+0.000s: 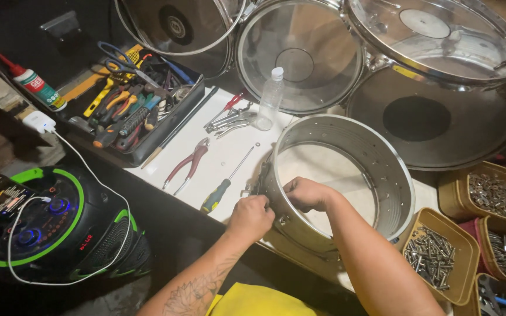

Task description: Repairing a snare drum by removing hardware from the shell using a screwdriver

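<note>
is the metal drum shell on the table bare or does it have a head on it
Bare. The metal drum shell is open on top, and the white table shows through it. The right hand reaches inside over its rim.

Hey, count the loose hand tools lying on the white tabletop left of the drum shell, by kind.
Red-handled pliers: 1
Green-handled screwdriver: 1
Red-handled screwdriver: 1
Silver locking pliers: 1
Total: 4
</note>
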